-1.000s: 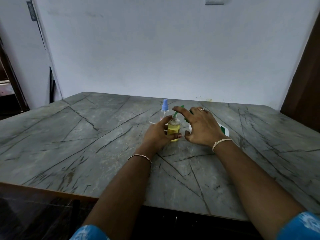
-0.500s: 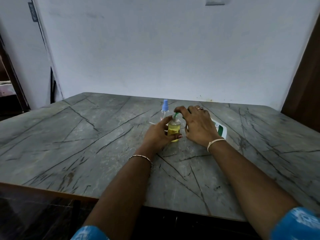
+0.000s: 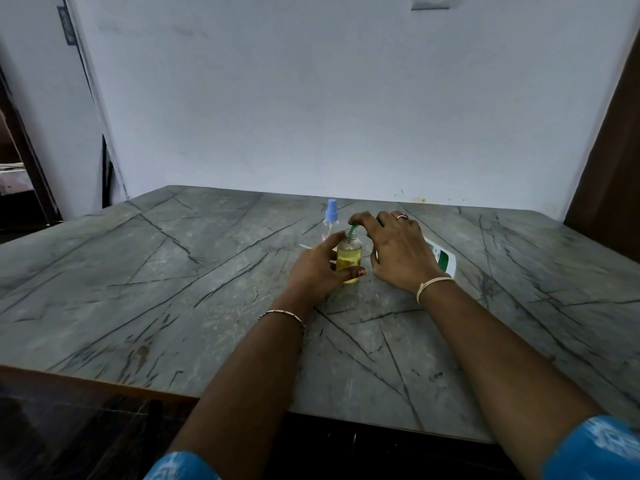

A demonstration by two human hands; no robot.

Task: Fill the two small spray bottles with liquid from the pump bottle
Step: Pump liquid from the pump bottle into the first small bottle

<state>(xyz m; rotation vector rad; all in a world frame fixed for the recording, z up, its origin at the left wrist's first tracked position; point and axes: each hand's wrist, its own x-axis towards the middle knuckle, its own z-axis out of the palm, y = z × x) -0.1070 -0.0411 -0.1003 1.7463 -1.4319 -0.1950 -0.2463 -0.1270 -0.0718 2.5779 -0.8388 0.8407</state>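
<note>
At the middle of the veined grey table (image 3: 173, 271), the left hand (image 3: 317, 271) curls round the uncapped clear spray bottle (image 3: 349, 259), roughly two-thirds full of yellow liquid. The right hand (image 3: 398, 252) curls over the green head of the tilted white pump bottle (image 3: 441, 258), spout at the open mouth. The blue-capped bottle (image 3: 330, 220) just behind looks unfilled, so the task is judged under half done.

The table (image 3: 173, 289) across mid-frame looks like smooth, grey veined stone with a dull sheen. The small bottle (image 3: 349, 258) is clear plastic; the pump bottle (image 3: 441, 258) is glossy white plastic.

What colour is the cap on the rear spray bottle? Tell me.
Light blue cap, clearest in the head view.
</note>
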